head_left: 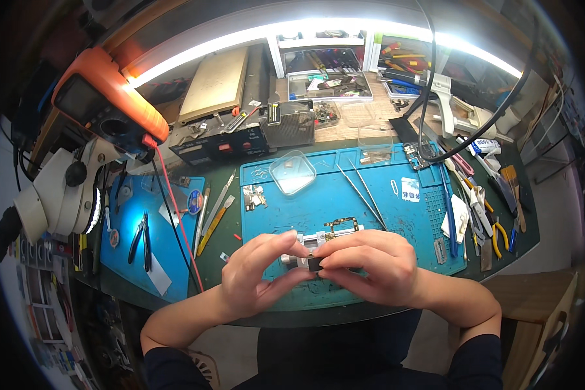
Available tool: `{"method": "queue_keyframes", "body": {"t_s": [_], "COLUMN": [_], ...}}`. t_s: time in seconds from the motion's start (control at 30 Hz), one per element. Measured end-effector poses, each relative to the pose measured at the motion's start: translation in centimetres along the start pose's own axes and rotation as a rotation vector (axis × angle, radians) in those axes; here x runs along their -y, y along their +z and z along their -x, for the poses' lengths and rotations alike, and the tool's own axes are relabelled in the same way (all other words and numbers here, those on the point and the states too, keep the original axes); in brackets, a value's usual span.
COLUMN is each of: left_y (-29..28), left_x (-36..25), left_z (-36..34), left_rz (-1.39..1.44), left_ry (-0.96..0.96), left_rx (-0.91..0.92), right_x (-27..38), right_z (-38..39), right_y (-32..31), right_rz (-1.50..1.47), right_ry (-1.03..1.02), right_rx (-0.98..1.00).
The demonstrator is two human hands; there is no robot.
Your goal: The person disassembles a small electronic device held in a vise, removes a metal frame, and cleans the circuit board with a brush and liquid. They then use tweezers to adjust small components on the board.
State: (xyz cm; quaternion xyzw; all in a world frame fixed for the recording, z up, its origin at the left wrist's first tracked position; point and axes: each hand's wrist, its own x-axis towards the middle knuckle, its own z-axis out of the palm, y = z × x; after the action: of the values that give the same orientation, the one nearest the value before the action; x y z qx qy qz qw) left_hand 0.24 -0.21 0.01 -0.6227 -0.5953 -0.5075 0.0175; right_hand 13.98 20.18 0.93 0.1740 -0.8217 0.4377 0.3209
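In front of me, at the near edge of the blue mat, both hands meet over a small silver clamp-like holder (312, 239). A small dark flat part (314, 264) shows between the fingertips. My right hand (377, 265) pinches it from the right with thumb and fingers. From the left, my left hand (253, 270) curves round, its thumb and fingertips closed at the part's edge. A thin dark circuit board frame (340, 225) sits at the holder's far right. My fingers hide much of the holder and the part.
Tweezers (363, 195) and a clear plastic dish (292, 172) lie on the blue mat (273, 221). Left are black pliers (143, 240), a microscope (58, 185) and an orange multimeter (104, 97) with trailing leads. Yellow-handled pliers (500, 237), brushes and other tools crowd the right.
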Motion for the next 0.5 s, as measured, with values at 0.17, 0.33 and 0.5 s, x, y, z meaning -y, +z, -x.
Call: {"method": "queue_keyframes", "body": {"t_s": [0.17,0.33,0.5], "left_y": [0.39,0.58,0.79], "left_x": [0.0,-0.12,-0.2], "left_z": [0.56,0.5,0.63], "left_rz": [0.102,0.139,0.121], "left_ry": [-0.075,-0.095,-0.117], "left_rx": [-0.022,-0.046,-0.071], "right_x": [-0.06,-0.09,-0.09], "right_z": [-0.15,-0.05,0.32], "right_y": [0.02,0.03,0.3], "right_rz": [-0.015,0.024,0.014], "right_ry": [-0.002,-0.023,0.007], "right_rx": [0.015,0.018,-0.012]}}
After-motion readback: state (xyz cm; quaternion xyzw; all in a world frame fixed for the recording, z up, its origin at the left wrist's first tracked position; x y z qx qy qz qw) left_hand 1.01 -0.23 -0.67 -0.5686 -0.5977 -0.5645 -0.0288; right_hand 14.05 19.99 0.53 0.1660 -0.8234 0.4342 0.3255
